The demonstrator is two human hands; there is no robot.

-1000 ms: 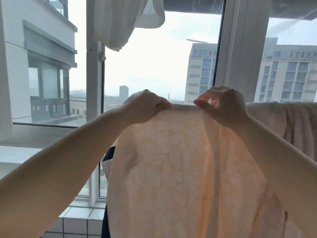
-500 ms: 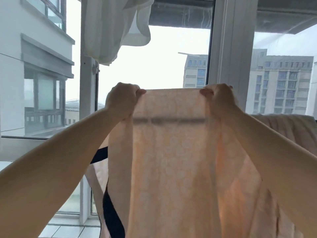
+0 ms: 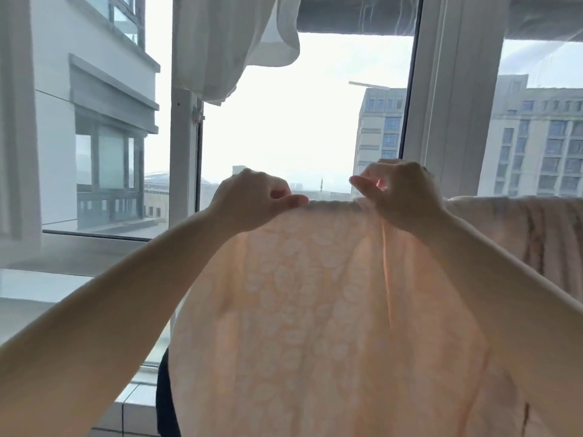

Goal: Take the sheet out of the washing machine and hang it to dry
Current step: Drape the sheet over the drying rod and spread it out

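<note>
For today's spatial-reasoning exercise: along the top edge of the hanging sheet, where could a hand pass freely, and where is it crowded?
Free: the short stretch of the sheet edge between the left hand and right hand, and the open air left of the left hand. Crowded: right of the right hand, where bunched fabric covers the line.

Rail under sheet [image 3: 315, 310] top fold fully hidden by cloth. Sheet cut off at bottom and right edges. Left hand [image 3: 252, 200] fingers curled out of sight behind the fold. White garment [image 3: 227, 42] cropped by top edge. Dark item [image 3: 165, 405] behind sheet mostly hidden, can't identify.
</note>
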